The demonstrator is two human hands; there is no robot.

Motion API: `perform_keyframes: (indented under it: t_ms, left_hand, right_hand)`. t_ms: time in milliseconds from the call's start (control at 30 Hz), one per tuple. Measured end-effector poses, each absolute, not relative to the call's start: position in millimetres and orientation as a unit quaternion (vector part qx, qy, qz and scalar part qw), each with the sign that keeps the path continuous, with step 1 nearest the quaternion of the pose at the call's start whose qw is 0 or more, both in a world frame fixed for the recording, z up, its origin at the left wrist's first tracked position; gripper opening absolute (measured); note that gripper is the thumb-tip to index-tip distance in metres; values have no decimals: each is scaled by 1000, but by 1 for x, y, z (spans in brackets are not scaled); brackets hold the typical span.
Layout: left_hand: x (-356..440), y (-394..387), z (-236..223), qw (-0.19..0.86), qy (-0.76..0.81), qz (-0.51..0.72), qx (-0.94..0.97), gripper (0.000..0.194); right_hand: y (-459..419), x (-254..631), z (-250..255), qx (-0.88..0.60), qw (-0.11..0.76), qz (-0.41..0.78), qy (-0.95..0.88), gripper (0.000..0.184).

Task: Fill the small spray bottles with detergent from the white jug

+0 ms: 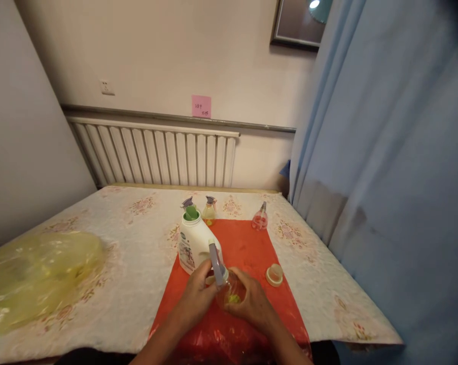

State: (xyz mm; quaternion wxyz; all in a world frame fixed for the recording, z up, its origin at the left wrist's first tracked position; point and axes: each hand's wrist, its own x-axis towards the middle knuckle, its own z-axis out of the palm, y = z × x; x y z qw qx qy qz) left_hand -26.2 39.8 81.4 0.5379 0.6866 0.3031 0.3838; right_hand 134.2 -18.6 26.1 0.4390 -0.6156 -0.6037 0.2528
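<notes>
A clear spray bottle [234, 298] with a grey trigger head [215, 263] is held between both hands above a red plastic sheet [241, 248]. My left hand [201, 290] is closed around the spray head. My right hand [250, 298] wraps the bottle's body, where a yellow-green patch shows through. Right behind them stands a large white jug [194, 241], uncapped, with a green spout in its mouth. To the right of my right hand lies a translucent cap [275, 275] on the red sheet.
Beyond the jug stand two spray bottles, one with yellowish contents [209, 212]. A pink spray bottle [259, 218] is at the sheet's far right corner. A crumpled yellow plastic bag [42, 274] lies left on the floral cover [137, 274]. A blue curtain [384, 177] hangs at right.
</notes>
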Motion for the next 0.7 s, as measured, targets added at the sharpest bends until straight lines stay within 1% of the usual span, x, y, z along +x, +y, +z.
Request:
perform_keyframes:
  t_ms: [167, 300, 367, 500, 567, 600, 700]
  left_hand:
    - [-17, 43, 78, 589, 272, 374, 663, 17]
    - [-8, 50, 70, 582, 274, 378, 666, 17]
    - [-2, 55, 67, 573, 286, 380, 667, 24]
    - [6, 66, 63, 563, 312, 392, 657, 49]
    - [5, 69, 59, 547, 329, 410, 651, 56]
    - [4, 70, 56, 540, 338, 411, 652, 55]
    - [-7, 69, 40, 538, 351, 360, 677, 39]
  right_hand:
    - [-15, 138, 27, -606, 469, 256, -589, 69]
    - [-11, 143, 25, -594, 478, 286, -581, 65]
    - [-7, 147, 24, -590, 484, 295, -575, 65]
    - [6, 159, 26, -586, 496, 286, -574, 61]
    - [17, 169, 27, -594, 493, 276, -573, 60]
    - [24, 175, 26, -602, 492, 267, -569, 60]
    - [55, 193, 21, -621, 500, 231, -558, 66]
